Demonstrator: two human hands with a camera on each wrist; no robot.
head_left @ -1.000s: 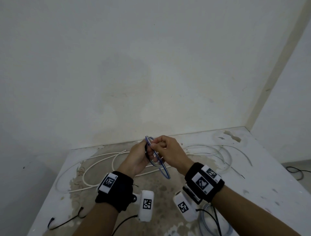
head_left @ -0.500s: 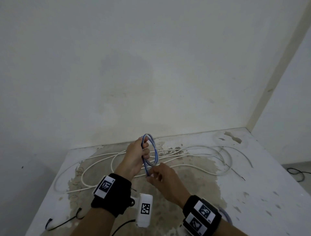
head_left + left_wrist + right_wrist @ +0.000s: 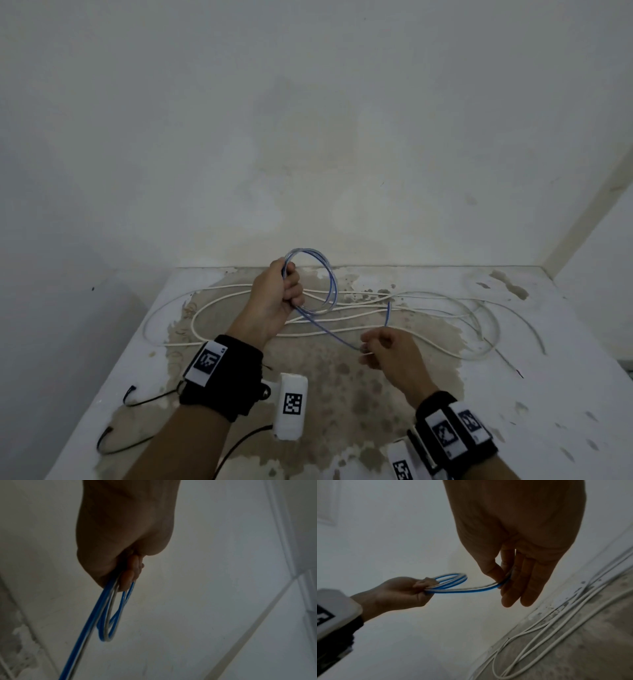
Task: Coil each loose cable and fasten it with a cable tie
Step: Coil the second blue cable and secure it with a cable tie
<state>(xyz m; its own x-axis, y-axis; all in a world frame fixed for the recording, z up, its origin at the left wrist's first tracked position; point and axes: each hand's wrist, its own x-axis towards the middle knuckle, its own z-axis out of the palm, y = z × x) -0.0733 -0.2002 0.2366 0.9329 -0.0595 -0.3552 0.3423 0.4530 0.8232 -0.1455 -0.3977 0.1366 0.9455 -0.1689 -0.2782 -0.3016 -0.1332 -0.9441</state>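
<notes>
Now my left hand [image 3: 277,298] grips the coiled blue-and-white striped plastic cable [image 3: 327,274]; my right hand [image 3: 387,349] pinches its tail. Slack pinching could let springy loops unwind.

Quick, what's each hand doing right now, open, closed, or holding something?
Left hand: closed around the coiled loops of the blue-and-white cable.
Right hand: pinching the cable's loose tail between thumb and fingers.

Both hands [image 3: 277,298] [image 3: 387,349] hold blue cable [image 3: 330,291] above table [image 3: 565,394].
</notes>
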